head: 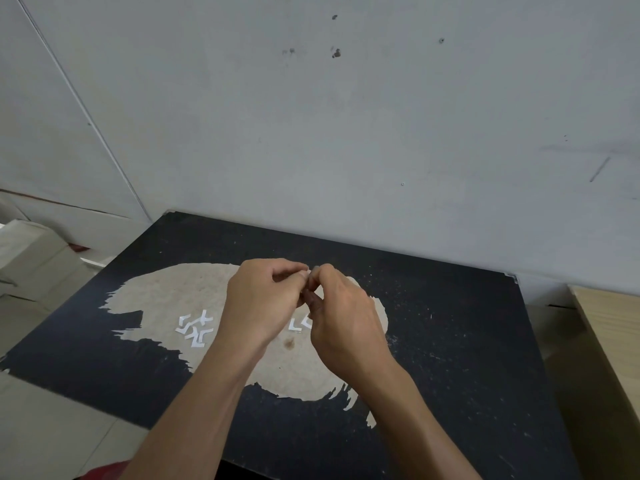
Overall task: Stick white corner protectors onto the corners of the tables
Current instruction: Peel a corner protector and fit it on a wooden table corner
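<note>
A black table (450,341) with a large worn tan patch stands against a grey wall. Several white L-shaped corner protectors (194,328) lie in a loose pile on the patch, left of my hands. Two more protectors (300,323) lie between my wrists, partly hidden. My left hand (263,299) and my right hand (341,317) meet fingertip to fingertip above the table's middle. Both pinch a small thing that the fingers almost wholly hide; it looks like a corner protector. The table's far right corner (512,277) carries a small pale piece.
A grey wall (346,133) rises right behind the table. A light wooden table (609,341) stands at the right. At the left lie pale boards (31,258) on a tiled floor (52,427). Something red (104,471) shows at the bottom edge.
</note>
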Demonstrator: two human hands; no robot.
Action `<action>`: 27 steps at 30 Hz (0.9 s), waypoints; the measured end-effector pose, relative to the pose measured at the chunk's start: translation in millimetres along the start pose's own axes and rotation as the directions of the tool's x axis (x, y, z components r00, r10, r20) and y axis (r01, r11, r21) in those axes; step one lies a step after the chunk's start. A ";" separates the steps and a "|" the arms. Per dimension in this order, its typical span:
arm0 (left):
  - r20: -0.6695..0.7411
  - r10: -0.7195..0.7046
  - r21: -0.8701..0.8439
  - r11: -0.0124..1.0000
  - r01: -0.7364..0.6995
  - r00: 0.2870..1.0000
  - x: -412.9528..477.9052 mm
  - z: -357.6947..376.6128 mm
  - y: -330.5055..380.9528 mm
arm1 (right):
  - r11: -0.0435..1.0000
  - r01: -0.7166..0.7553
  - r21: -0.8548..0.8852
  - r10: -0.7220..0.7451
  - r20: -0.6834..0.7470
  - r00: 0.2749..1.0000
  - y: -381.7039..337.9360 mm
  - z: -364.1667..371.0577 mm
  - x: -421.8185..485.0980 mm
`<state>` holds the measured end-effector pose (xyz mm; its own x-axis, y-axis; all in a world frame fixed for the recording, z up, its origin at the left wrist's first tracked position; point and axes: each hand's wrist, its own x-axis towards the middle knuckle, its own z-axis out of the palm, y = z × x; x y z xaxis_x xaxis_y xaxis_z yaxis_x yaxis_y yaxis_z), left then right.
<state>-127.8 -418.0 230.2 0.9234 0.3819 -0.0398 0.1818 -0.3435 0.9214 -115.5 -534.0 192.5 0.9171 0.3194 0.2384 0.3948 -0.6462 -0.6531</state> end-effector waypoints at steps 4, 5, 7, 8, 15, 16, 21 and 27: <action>0.044 0.042 0.092 0.995 -0.046 0.998 4.0 -3.3 -3.3 | 0.999 0.029 -0.020 -0.028 0.015 0.999 1.4 0.9 1.7; 0.051 0.038 0.080 0.996 -0.042 0.998 4.4 -4.0 -3.7 | 0.999 0.034 -0.019 -0.033 0.022 0.999 1.2 0.7 2.4; 0.050 0.011 0.032 0.999 -0.013 0.999 4.8 -4.9 -4.2 | 0.999 0.041 -0.020 -0.041 0.039 0.998 -0.1 0.2 3.8; 0.049 -0.014 -0.011 1.000 0.015 0.999 5.5 -5.7 -5.2 | 0.999 0.045 -0.021 -0.044 0.047 0.998 -1.3 0.0 4.4; 0.063 -0.218 -0.317 0.921 0.227 0.974 11.2 -7.2 -11.2 | 0.999 0.049 -0.007 -0.049 0.035 0.998 -5.8 5.3 7.7; 0.067 -0.239 -0.346 0.905 0.247 0.969 11.7 -7.7 -11.8 | 0.999 0.044 0.000 -0.044 0.030 0.999 -6.7 6.1 7.9; 0.062 -0.290 -0.409 0.866 0.289 0.955 15.1 -12.3 -17.5 | 0.999 0.028 0.028 -0.027 -0.010 1.000 -11.8 11.3 11.0; 0.137 -0.439 -0.684 0.607 0.406 0.888 24.6 -24.1 -26.3 | 0.998 0.064 0.004 -0.064 -0.015 0.998 -20.0 25.7 17.0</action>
<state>-118.0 -378.9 214.3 0.7863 0.3722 -0.4932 0.2538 0.5331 0.8071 -109.2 -497.8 191.1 0.8907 0.3498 0.2902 0.4524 -0.6214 -0.6397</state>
